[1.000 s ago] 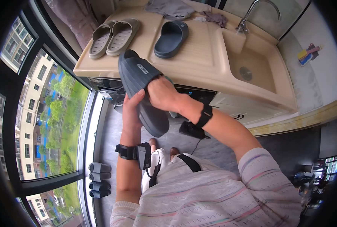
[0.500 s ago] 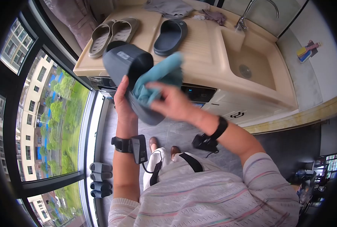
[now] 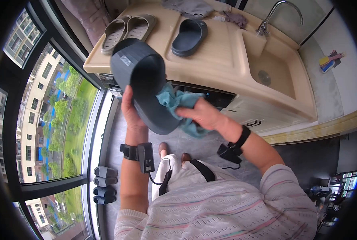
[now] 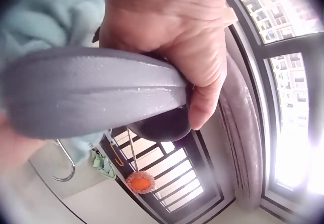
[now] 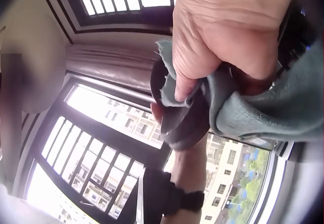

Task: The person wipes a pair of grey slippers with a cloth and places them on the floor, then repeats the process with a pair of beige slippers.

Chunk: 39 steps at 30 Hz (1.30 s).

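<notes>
My left hand (image 3: 133, 112) grips a dark grey slide slipper (image 3: 156, 114) by its side, thumb up near the strap, and holds it tilted in front of the counter. In the left wrist view the slipper's thick sole edge (image 4: 96, 92) runs below the hand. A teal cloth (image 3: 178, 100) is pinched in my right hand (image 3: 204, 114), bunched at the slipper's right edge with a loose end hanging down. The right wrist view shows the cloth (image 5: 263, 107) draped from the fingers beside the slipper. A matching dark slipper (image 3: 189, 38) lies on the counter.
A pair of beige slippers (image 3: 140, 28) sits on the counter (image 3: 222, 48) at the left. The sink (image 3: 284, 76) with its curved faucet (image 3: 284, 5) is at the right. Grey clothing (image 3: 188, 7) lies along the back. More slippers (image 3: 105, 177) stand on the floor by the window.
The right hand has come out from under the slipper's strap with the cloth, then moved right to the slipper's edge. The left hand has turned the slipper so its footbed shows more.
</notes>
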Each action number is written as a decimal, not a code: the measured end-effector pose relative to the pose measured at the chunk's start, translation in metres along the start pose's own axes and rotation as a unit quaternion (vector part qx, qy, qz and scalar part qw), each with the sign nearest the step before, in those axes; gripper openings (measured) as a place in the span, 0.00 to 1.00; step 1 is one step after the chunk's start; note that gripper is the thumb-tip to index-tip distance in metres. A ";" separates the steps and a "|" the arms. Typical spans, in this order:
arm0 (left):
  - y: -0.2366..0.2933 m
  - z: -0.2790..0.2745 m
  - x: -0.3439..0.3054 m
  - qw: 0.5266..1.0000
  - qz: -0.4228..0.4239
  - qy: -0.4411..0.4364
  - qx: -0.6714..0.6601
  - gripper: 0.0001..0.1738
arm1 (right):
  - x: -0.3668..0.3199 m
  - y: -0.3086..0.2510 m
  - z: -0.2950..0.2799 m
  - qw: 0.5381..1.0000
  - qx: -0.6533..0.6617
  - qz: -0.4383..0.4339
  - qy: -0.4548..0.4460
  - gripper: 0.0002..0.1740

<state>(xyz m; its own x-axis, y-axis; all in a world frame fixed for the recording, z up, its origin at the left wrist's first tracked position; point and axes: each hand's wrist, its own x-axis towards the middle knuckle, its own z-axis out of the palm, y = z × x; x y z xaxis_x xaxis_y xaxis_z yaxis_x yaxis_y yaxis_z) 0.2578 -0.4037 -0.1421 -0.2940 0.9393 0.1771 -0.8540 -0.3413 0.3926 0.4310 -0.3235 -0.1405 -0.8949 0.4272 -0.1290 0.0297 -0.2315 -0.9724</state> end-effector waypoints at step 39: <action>-0.046 0.004 0.003 0.865 -0.125 -0.003 0.486 0.34 | 0.017 -0.041 -0.162 0.833 -0.149 -0.175 0.504 0.15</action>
<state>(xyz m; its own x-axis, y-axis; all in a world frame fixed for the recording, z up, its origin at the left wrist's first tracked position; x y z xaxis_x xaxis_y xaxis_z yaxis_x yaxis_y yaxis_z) 0.2981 -0.3857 -0.1565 -0.1481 0.9888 -0.0197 -0.1245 0.0011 0.9922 0.4868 -0.1648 -0.1346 -0.0491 0.9742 0.2201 0.0885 0.2238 -0.9706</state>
